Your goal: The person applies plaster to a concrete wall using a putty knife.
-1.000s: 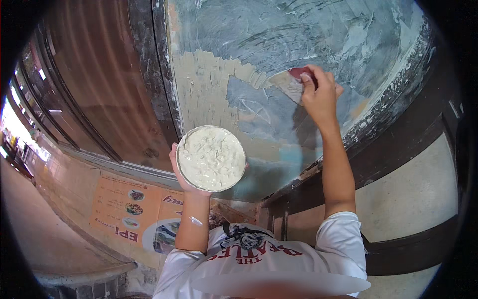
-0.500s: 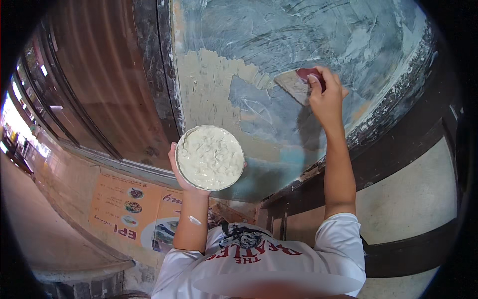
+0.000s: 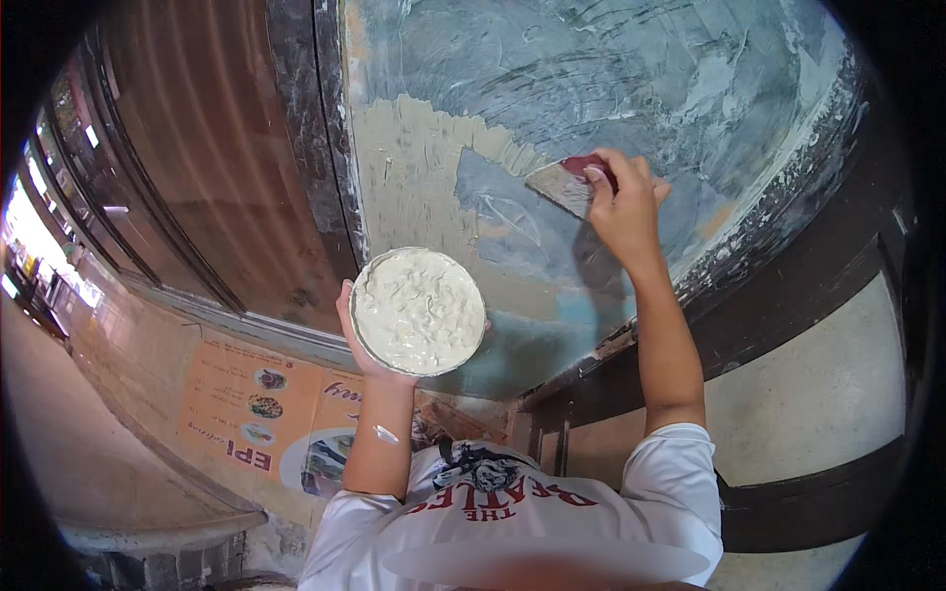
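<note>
My right hand [image 3: 626, 202] is closed around the dark red grip of a putty knife [image 3: 564, 183]. Its wide blade, coated with pale filler, lies at the wall [image 3: 611, 89], over the border of a freshly spread patch. That beige-grey filler patch [image 3: 409, 158] covers the wall's left part, while the rest is blue-grey with smears. My left hand [image 3: 357, 325] holds a round tub of creamy off-white filler [image 3: 419, 311] from beneath, its surface facing up; most of the fingers are hidden under the tub. A white smear marks my left forearm.
Left of the wall stands a dark post [image 3: 313, 128] beside a brown glossy panel [image 3: 197, 148]. An orange printed banner [image 3: 256, 409] lies below it. A dark wooden frame with pale panels [image 3: 813, 364] runs along the right.
My right hand has moved a little left and down with the putty knife, and the blade has tilted flatter toward the wall. The tub has barely moved.
</note>
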### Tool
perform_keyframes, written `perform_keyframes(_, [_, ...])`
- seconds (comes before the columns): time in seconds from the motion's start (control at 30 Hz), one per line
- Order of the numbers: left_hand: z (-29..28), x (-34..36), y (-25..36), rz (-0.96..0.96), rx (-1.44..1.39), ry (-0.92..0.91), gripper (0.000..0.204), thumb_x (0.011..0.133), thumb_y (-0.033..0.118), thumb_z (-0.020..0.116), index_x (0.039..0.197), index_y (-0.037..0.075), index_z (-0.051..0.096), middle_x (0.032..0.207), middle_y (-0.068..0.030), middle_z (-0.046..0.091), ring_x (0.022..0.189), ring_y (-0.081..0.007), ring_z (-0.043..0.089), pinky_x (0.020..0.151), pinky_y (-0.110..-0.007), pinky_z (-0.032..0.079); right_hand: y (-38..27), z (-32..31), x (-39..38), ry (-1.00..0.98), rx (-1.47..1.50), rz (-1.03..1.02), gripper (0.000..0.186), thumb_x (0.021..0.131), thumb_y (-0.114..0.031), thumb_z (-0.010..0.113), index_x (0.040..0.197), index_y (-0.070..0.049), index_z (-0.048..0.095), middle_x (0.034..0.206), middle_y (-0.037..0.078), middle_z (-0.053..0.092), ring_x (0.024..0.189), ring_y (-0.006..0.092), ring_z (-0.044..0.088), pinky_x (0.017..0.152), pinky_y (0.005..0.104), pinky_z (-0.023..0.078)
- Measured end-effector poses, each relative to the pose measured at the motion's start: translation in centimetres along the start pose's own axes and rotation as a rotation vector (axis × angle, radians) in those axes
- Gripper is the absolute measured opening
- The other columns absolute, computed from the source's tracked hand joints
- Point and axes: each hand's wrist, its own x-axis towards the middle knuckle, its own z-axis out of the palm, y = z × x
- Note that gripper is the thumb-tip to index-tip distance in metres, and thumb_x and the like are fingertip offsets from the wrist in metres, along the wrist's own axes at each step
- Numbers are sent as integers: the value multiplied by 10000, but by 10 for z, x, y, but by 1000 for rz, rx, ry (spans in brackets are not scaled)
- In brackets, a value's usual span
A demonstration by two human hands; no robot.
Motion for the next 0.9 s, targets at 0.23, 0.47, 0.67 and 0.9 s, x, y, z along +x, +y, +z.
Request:
perform_keyframes(0.23, [7,-3,-2,29,26,59,780,956,662,430,1413,43,556,1417,-203,581,1226,-430,598,1005,-618,499,5,-16,23,77,90,120,193,941,-191,670,1124,-152,715,979,61,709,994,260,606,937,421,304])
perform_keyframes(0.47, [10,-2,-11,-15,-2,0,775,959,663,426,1424,57,551,1428,-191,577,1237,-432,592,1013,-646,482,-2,-8,8,-14,-87,-6,215,934,-182,677,1145,-150,705,980,85,709,980,276,604,945,436,313])
perform_keyframes(0.67, [2,2,-14,-9,43,34,773,960,664,428,1440,69,539,1457,-197,550,1261,-452,564,1014,-701,444,-8,-35,16,67,347,165,172,934,-106,667,1093,-132,730,973,76,687,986,279,622,935,416,381])
perform_keyframes(0.9, [-17,8,-18,-19,-41,14,823,953,690,414,1475,60,501,1506,-213,503,1309,-473,527,1027,-743,415,-47,-29,-73,-75,482,-197,322,776,114,642,999,-81,768,1001,33,780,896,277,581,775,361,493])
